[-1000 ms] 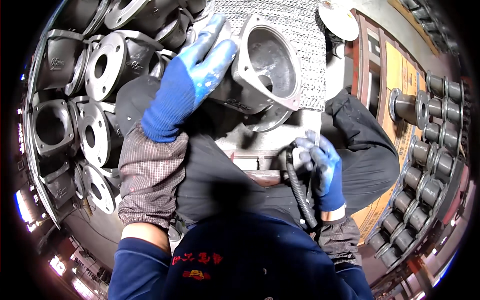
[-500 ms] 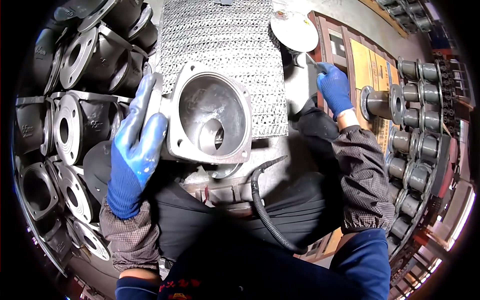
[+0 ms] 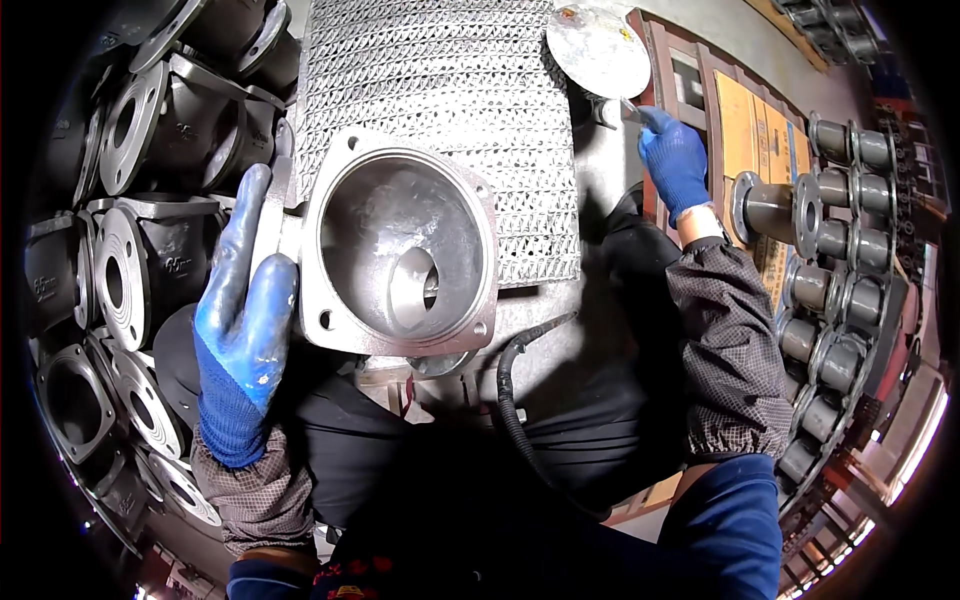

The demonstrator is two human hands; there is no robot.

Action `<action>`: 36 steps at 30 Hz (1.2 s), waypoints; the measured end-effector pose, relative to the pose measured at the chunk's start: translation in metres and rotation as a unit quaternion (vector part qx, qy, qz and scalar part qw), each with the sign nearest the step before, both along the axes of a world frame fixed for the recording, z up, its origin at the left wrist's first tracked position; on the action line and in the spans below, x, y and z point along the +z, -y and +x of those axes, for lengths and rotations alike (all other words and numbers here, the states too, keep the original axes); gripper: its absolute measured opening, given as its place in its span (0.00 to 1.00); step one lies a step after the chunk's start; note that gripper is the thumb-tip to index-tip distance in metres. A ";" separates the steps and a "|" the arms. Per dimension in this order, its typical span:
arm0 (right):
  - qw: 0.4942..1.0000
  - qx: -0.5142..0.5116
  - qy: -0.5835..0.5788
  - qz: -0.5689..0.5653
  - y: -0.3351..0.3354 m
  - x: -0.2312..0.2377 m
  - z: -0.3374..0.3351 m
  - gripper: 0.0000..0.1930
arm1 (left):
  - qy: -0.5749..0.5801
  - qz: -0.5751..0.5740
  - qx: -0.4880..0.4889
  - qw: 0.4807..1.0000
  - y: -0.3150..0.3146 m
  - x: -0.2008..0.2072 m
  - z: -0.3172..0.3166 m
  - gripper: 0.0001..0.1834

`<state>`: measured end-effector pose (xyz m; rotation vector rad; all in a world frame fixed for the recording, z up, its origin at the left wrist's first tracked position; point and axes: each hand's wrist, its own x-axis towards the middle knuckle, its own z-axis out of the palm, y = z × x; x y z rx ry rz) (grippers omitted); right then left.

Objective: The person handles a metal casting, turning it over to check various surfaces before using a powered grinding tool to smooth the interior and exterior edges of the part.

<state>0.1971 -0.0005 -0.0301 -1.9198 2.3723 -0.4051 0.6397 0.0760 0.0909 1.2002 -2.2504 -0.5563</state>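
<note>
A grey cast-metal valve body [image 3: 395,250] faces me with its wide round opening, a smaller hole showing deep inside. My left hand [image 3: 240,300], in a blue coated glove, holds it by the round flange [image 3: 270,215] on its left side, thumb and fingers on either face. The body is over the near part of a perforated silvery metal sheet [image 3: 430,70]. My right hand [image 3: 675,160], also gloved in blue, is closed at the right beside a round whitish plate [image 3: 598,50]. A thin, blade-like metal piece [image 3: 629,110] pokes out from its fingers; the rest is hidden.
Stacked dark flanged castings [image 3: 130,260] crowd my left. To the right, a brown metal frame [image 3: 665,60] carries cardboard [image 3: 745,120] and a flanged pipe piece [image 3: 770,210], with rows of similar grey pieces [image 3: 815,290] beyond. A black corrugated hose [image 3: 510,390] curves between my legs.
My left hand and the valve body have shifted left and slightly down, with the opening turned a little. My right hand has moved only slightly, still closed near the plate.
</note>
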 end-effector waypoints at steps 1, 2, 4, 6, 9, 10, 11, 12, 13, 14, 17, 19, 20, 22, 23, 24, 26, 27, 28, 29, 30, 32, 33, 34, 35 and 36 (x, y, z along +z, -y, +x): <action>1.000 -0.006 -0.003 0.006 0.002 0.000 0.001 0.12 | -0.084 0.063 0.045 0.994 -0.003 0.000 -0.003 0.21; 1.000 -0.011 -0.001 0.007 0.004 -0.002 0.000 0.12 | -0.166 0.124 0.089 0.974 -0.005 -0.001 -0.005 0.18; 1.000 -0.005 -0.009 0.023 0.007 -0.001 0.000 0.12 | -0.158 0.125 0.089 0.975 -0.005 -0.001 -0.004 0.19; 0.999 0.001 -0.017 0.039 0.008 -0.003 -0.002 0.12 | -0.150 0.127 0.088 0.976 -0.005 -0.002 -0.003 0.19; 0.993 -0.004 0.100 0.056 0.010 0.001 -0.004 0.12 | -0.148 0.096 0.054 0.983 -0.005 -0.005 -0.002 0.19; 0.965 -0.074 0.222 0.118 0.012 0.014 0.005 0.13 | -0.144 0.062 0.047 0.986 -0.004 -0.007 -0.002 0.17; 0.913 -0.143 0.337 0.177 0.013 0.020 0.010 0.13 | -0.140 0.029 0.039 0.989 -0.003 -0.008 -0.002 0.15; 0.902 -0.133 0.369 0.178 0.014 0.017 0.005 0.15 | -0.139 0.028 0.042 0.989 -0.003 -0.007 -0.002 0.15; 0.902 -0.132 0.369 0.179 0.015 0.017 0.001 0.15 | -0.097 0.009 0.025 0.995 -0.002 -0.003 -0.003 0.11; 0.903 -0.082 0.374 0.193 0.016 0.018 -0.002 0.17 | -0.055 -0.010 0.009 0.998 -0.001 0.001 -0.004 0.06; 0.855 -0.125 0.451 0.224 0.016 0.033 0.013 0.19 | 0.016 -0.020 0.027 0.999 -0.001 0.008 -0.006 0.02; 0.848 -0.066 0.468 0.239 0.013 0.046 0.027 0.18 | -0.038 -0.032 0.032 0.998 0.000 0.007 -0.005 0.04; 0.861 -0.041 0.448 0.235 0.007 0.064 0.042 0.16 | -0.035 -0.024 0.041 0.998 0.000 0.007 -0.005 0.06; 0.876 0.009 0.431 0.218 0.001 0.080 0.047 0.16 | -0.047 -0.006 0.054 0.997 0.000 0.008 -0.008 0.08; 0.892 0.037 0.406 0.193 -0.005 0.091 0.060 0.16 | -0.056 0.005 0.062 0.996 0.001 0.006 -0.007 0.10; 0.888 0.065 0.422 0.171 -0.014 0.105 0.076 0.16 | -0.049 -0.011 0.051 0.997 0.001 0.005 -0.004 0.11; 0.878 0.158 0.426 0.151 -0.030 0.124 0.102 0.20 | -0.056 -0.035 0.035 0.997 0.001 -0.003 0.000 0.12; 0.876 0.261 0.389 0.117 -0.035 0.123 0.108 0.22 | -0.071 -0.044 0.026 0.996 0.001 -0.006 0.001 0.12; 0.863 0.356 0.352 0.073 -0.040 0.123 0.114 0.25 | 0.071 -0.128 0.004 0.989 0.003 -0.005 0.006 0.13; 0.868 0.407 0.276 0.065 -0.047 0.129 0.131 0.26 | -0.001 -0.023 0.024 0.999 -0.001 -0.005 0.006 0.15; 0.884 0.438 0.162 0.039 -0.050 0.129 0.144 0.24 | 0.027 -0.080 0.015 0.996 -0.001 -0.011 0.009 0.16; 0.872 0.480 -0.088 -0.044 -0.053 0.128 0.160 0.20 | 0.052 -0.140 0.004 0.989 0.003 -0.014 0.010 0.16; 0.871 0.482 -0.088 -0.044 -0.052 0.125 0.166 0.20 | 0.012 -0.095 0.011 0.995 0.002 -0.013 0.009 0.16; 0.860 0.478 -0.175 -0.029 -0.052 0.124 0.169 0.18 | -0.011 -0.073 0.013 0.997 0.003 -0.013 0.008 0.16; 0.843 0.472 -0.259 -0.013 -0.051 0.123 0.170 0.16 | -0.034 -0.052 0.016 0.998 0.004 -0.013 0.007 0.16; 0.848 0.475 -0.232 -0.033 -0.052 0.118 0.171 0.11 | -0.008 -0.081 0.000 0.997 0.006 -0.012 0.007 0.16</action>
